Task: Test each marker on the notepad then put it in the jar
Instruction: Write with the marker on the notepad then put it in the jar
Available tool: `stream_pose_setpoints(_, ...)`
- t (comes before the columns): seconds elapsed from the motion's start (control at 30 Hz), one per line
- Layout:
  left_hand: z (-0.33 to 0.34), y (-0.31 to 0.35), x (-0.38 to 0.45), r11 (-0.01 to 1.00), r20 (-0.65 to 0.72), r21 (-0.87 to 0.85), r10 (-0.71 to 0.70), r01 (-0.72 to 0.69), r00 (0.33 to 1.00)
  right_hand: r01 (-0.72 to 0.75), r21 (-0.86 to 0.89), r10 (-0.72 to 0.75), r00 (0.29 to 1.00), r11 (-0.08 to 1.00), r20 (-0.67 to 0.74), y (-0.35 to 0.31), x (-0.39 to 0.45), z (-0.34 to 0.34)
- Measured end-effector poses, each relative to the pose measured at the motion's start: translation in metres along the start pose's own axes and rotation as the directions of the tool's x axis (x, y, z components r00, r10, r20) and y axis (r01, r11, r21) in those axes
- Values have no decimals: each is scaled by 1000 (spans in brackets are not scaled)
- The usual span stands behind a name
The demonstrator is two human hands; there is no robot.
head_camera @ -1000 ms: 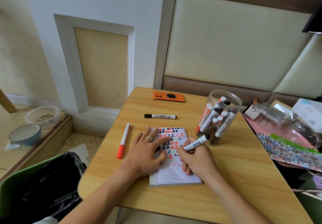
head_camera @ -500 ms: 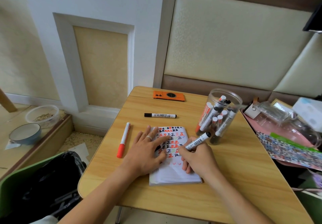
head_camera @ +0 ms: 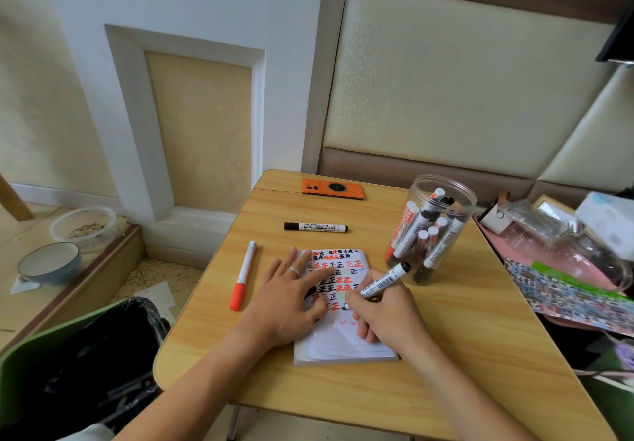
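1. Our right hand (head_camera: 384, 313) pinched a black marker (head_camera: 382, 283) in a writing grip, its tip down on the notepad (head_camera: 343, 344) near the lower rows of characters, its capped rear end tilted toward the jar (head_camera: 435, 228).
2. Our left hand (head_camera: 288, 300) lay spread flat on the left half of the notepad, fingers splayed, holding the pad against the table (head_camera: 446, 355).
3. We judged the step to be the test stroke itself: keep the left palm's pressure even so the pad does not slide, and draw short, firm lines on bare paper below the filled rows so the ink reads clearly.
4. The jar stood just beyond the right hand, open-topped and already holding many markers upright; we reckoned the marker should be capped, then dropped in tip-end down through a gap.
5. A second black marker (head_camera: 315, 227) and an orange marker (head_camera: 244, 274) lay on the table beyond and left of the pad, apparently untested.
6. An orange phone (head_camera: 332, 189) sat at the far edge, clear of the work.
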State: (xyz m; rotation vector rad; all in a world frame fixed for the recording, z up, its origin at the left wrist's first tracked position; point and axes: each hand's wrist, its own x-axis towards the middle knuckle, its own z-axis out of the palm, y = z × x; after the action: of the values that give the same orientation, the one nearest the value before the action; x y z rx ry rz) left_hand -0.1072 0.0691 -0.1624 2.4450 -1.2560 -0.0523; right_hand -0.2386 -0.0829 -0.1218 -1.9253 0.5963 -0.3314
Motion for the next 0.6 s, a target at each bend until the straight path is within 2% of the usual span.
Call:
stream_pose_setpoints(0.33, 0, 0, 0, 1000, -6, -5, 6, -6, 1000, -20, -7, 20, 1000, 1000, -9, -1, 0, -1)
stream_pose_setpoints(0.6, -4, 3, -4, 1000, -83, 0, 24, -24, 996, -26, -22, 25, 999, 999, -44, 1, 2, -1)
